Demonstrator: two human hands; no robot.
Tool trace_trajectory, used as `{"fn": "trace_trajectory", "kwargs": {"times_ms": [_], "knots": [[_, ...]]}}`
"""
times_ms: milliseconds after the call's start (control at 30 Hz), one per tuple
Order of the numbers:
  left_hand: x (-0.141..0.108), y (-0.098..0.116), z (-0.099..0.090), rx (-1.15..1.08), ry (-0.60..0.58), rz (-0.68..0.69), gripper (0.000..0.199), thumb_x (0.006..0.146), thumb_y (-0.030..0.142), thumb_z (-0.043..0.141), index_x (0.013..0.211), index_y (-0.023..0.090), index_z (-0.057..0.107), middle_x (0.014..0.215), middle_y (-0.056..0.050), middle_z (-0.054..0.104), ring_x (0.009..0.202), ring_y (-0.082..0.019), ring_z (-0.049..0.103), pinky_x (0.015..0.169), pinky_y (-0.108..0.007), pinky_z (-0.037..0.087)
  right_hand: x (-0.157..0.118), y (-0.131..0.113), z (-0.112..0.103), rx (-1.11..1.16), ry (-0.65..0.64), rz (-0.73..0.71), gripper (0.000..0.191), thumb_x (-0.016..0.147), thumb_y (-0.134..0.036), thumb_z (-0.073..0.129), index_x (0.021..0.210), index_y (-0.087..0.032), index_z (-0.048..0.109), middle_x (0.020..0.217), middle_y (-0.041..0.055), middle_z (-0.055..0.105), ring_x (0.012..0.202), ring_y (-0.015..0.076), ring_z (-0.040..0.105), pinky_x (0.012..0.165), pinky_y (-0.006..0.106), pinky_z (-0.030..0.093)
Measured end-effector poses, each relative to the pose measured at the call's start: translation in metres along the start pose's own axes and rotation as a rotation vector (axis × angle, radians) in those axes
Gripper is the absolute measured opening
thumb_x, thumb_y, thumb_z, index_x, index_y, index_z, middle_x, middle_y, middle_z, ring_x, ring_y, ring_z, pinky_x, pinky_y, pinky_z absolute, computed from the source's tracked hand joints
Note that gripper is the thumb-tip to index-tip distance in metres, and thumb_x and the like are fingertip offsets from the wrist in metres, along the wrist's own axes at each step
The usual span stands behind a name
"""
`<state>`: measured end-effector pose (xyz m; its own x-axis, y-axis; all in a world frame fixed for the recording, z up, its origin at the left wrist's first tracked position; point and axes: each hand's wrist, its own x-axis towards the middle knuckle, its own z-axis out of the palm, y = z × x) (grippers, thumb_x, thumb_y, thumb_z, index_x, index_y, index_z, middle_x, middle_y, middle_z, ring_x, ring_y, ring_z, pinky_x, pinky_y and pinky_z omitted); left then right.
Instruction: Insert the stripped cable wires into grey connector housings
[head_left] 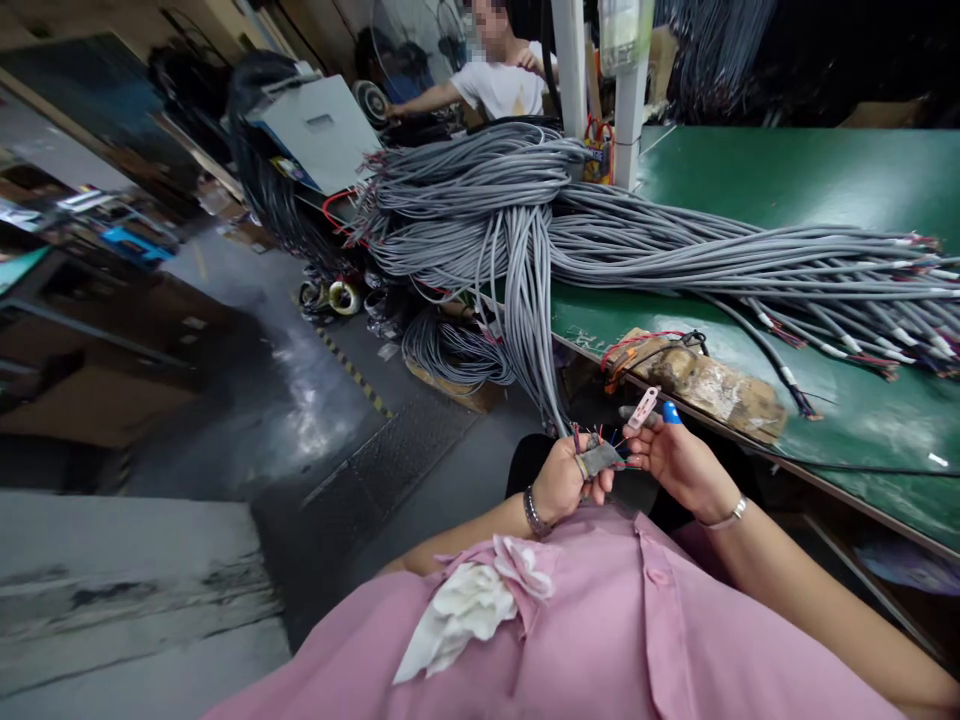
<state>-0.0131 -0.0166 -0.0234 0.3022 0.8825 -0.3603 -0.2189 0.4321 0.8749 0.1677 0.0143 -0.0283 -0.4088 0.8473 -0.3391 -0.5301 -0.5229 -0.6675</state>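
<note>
My left hand [561,482] is closed around a flat grey piece [600,460] with thin coloured wires sticking out of its end; I cannot tell if it is a connector or a cable end. My right hand [686,468] is just to its right, with the palm partly turned up and a blue cover [670,412] on one fingertip. A small pink tool [643,408] with a slot rises from its fingers, its lower part hidden. The right fingertips are close to the wires. Grey cables [529,310] hang over the bench edge down to my left hand.
On the green bench [750,170] lies a large bundle of grey cables [675,245] with stripped ends at right. A worn, tape-covered block [705,385] is at the front edge. A person [502,80] works behind, near a pale box [322,130]. Cable coils [457,350] lie below.
</note>
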Motion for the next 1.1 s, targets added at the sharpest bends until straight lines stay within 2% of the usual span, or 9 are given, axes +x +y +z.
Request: {"fn": "trace_trajectory", "kwargs": {"times_ms": [100,200,267,367,433,700,900,1000,1100], "knots": [[0.001,0.006,0.004,-0.014,-0.038,0.001,0.035,0.074,0.046,0.067,0.071,0.012,0.059,0.053,-0.001,0.061,0.034,-0.007,0.049,0.034,-0.017,0.026,0.003,-0.005,0.003,-0.135,-0.023,-0.145,0.031,0.084,-0.049,0.06,0.084,-0.018,0.066,0.072,0.0016,0.059,0.056,0.0099,0.046,0.052,0.023,0.042],[0.003,0.013,0.007,-0.029,-0.067,0.022,0.035,0.075,0.045,0.066,0.072,0.011,0.06,0.053,-0.001,0.06,0.034,-0.007,0.049,0.033,-0.018,0.025,0.006,-0.004,0.005,-0.33,0.163,-0.417,0.029,0.082,-0.045,0.065,0.072,-0.018,0.063,0.057,-0.0024,0.049,0.05,0.009,0.037,0.048,0.022,0.034],[0.005,0.018,0.009,-0.045,-0.077,0.026,0.035,0.074,0.045,0.067,0.072,0.012,0.059,0.052,0.0,0.06,0.033,-0.007,0.049,0.033,-0.018,0.026,0.009,-0.002,0.006,-0.372,0.253,-0.486,0.036,0.083,-0.052,0.06,0.069,-0.018,0.063,0.056,-0.0016,0.049,0.051,0.0098,0.039,0.049,0.023,0.035],[0.01,0.022,0.011,-0.062,-0.099,0.007,0.035,0.072,0.045,0.069,0.072,0.012,0.058,0.052,0.0,0.061,0.033,-0.008,0.05,0.032,-0.018,0.026,0.014,-0.001,0.009,-0.22,0.157,-0.343,0.048,0.082,-0.064,0.05,0.078,-0.019,0.066,0.064,0.0017,0.056,0.054,0.0121,0.046,0.051,0.026,0.041],[0.012,0.023,0.013,-0.067,-0.111,-0.004,0.035,0.07,0.046,0.07,0.071,0.013,0.057,0.051,0.0,0.06,0.032,-0.008,0.049,0.032,-0.018,0.025,0.016,-0.003,0.014,-0.107,0.085,-0.257,0.051,0.079,-0.067,0.052,0.084,-0.019,0.067,0.069,0.0031,0.059,0.056,0.0137,0.05,0.051,0.027,0.043],[0.015,0.019,0.016,0.017,-0.109,-0.012,0.038,0.073,0.047,0.067,0.066,0.012,0.056,0.05,0.0,0.059,0.032,-0.007,0.048,0.031,-0.018,0.022,0.016,-0.005,0.019,-0.006,0.122,-0.262,0.045,0.077,-0.062,0.06,0.086,-0.018,0.067,0.07,0.0036,0.063,0.057,0.0147,0.053,0.052,0.027,0.043],[0.005,0.017,0.015,0.041,-0.069,-0.026,0.037,0.074,0.048,0.067,0.068,0.012,0.058,0.051,0.0,0.059,0.033,-0.007,0.048,0.033,-0.018,0.025,0.01,-0.008,0.016,0.074,0.012,-0.123,0.055,0.079,-0.071,0.048,0.079,-0.019,0.065,0.075,0.0049,0.064,0.06,0.0139,0.055,0.054,0.026,0.046],[-0.002,0.016,0.016,0.064,-0.033,0.001,0.038,0.074,0.049,0.066,0.066,0.012,0.058,0.051,-0.001,0.059,0.034,-0.007,0.049,0.035,-0.018,0.027,0.007,-0.011,0.019,0.051,0.0,-0.117,0.046,0.08,-0.064,0.054,0.082,-0.019,0.066,0.076,0.0034,0.063,0.06,0.0124,0.054,0.055,0.025,0.047],[-0.006,0.017,0.02,0.051,0.002,0.075,0.038,0.075,0.049,0.065,0.064,0.013,0.057,0.053,-0.001,0.06,0.035,-0.007,0.05,0.035,-0.018,0.027,0.005,-0.012,0.021,-0.039,0.064,-0.177,0.029,0.081,-0.048,0.063,0.078,-0.019,0.065,0.069,0.0011,0.06,0.058,0.0116,0.053,0.055,0.024,0.046]]}}
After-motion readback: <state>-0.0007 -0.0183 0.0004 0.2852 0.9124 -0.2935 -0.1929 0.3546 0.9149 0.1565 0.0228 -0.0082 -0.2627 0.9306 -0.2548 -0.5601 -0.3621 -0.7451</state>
